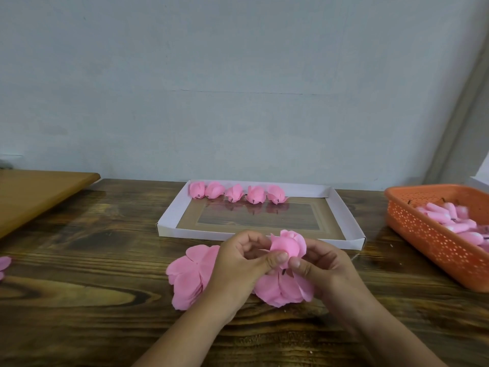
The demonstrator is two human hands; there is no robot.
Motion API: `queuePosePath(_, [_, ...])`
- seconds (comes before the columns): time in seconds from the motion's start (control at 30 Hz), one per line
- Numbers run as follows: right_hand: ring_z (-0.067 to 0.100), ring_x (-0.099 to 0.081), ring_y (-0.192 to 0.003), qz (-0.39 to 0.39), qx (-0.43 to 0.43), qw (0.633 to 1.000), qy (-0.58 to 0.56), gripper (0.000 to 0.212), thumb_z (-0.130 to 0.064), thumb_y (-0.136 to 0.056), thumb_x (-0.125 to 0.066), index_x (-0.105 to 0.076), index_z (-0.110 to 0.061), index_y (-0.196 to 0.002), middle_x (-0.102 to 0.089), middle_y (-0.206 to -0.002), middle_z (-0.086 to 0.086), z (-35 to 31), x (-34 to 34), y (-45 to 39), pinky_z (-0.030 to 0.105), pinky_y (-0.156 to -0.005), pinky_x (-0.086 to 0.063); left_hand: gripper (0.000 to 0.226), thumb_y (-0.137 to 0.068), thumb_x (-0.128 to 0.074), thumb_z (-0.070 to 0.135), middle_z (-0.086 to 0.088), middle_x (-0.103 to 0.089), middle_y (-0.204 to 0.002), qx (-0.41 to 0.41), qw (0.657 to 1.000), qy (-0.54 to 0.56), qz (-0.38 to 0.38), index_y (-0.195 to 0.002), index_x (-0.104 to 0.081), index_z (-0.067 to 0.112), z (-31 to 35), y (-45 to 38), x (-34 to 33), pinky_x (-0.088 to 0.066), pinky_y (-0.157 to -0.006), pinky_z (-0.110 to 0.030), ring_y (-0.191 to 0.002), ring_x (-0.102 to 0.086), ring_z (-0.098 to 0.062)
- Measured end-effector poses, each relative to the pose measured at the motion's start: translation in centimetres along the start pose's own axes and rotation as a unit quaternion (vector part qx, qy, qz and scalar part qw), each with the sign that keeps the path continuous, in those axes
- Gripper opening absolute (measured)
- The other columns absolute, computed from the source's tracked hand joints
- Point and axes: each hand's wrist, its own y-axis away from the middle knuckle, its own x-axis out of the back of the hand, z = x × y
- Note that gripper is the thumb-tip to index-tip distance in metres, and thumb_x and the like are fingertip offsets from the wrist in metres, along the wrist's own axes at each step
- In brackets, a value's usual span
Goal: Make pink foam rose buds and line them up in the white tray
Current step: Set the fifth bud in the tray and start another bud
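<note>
Both thumbs press on the bud (288, 246), the left hand (239, 263) and right hand (321, 266) gripping it together, fingers (277, 259) curled around its base, just above the petals (190, 276) on the bench (79, 260). Beyond, five buds (237, 193) line the far wall of the tray (341, 207). An orange basket (434, 242) sits right.

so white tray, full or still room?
Still room. White tray holds five rose buds along its far wall; the rest is bare.
</note>
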Motion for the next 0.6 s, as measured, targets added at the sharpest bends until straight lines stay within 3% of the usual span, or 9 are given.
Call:
queuePosePath(0.17, [0.032,-0.072,-0.106,0.011,0.003,1.0,0.019,0.029,-0.018,-0.083,-0.076,-0.077,-0.02,-0.112,-0.076,-0.11,0.014,0.1,0.01,0.07,0.037,-0.083,-0.06,0.041,-0.065,-0.085,0.042,-0.004,-0.079,-0.09,0.001,0.999,-0.034,-0.008,-0.097,-0.081,0.016,0.0,0.36,-0.02,-0.057,-0.069,-0.022,-0.082,-0.073,-0.013])
queuePosePath(0.27, [0.029,-0.072,-0.105,0.012,0.002,1.0,0.015,0.031,-0.018,-0.082,-0.075,-0.076,-0.02,-0.114,-0.076,-0.111,0.013,0.07,-0.04,0.11,0.034,-0.082,-0.06,0.036,-0.069,-0.082,0.043,-0.004,-0.079,-0.089,-0.003,1.0,-0.026,-0.015,-0.096,-0.082,0.019,0.3,0.49,-0.04,-0.055,-0.066,-0.019,-0.075,-0.072,-0.009])
queuePosePath(0.5, [0.029,-0.073,-0.102,0.004,-0.007,1.0,0.003,0.036,-0.023,-0.08,-0.078,-0.075,-0.019,-0.115,-0.076,-0.11,0.014,-0.04,-0.12,0.11,0.031,-0.076,-0.058,0.034,-0.076,-0.074,0.041,-0.001,-0.079,-0.091,-0.027,0.999,-0.038,-0.017,-0.098,-0.08,0.016,0.52,0.35,0.07,-0.056,-0.066,-0.02,-0.082,-0.072,-0.008])
queuePosePath(0.6, [0.028,-0.074,-0.1,-0.002,-0.003,1.0,-0.003,0.037,-0.024,-0.079,-0.079,-0.075,-0.018,-0.115,-0.076,-0.109,0.015,0.0,-0.08,0.07,0.029,-0.077,-0.058,0.024,-0.077,-0.076,0.039,-0.001,-0.079,-0.092,-0.034,0.999,-0.035,-0.019,-0.094,-0.081,0.023,0.43,0.29,0.19,-0.056,-0.067,-0.021,-0.084,-0.073,-0.009])
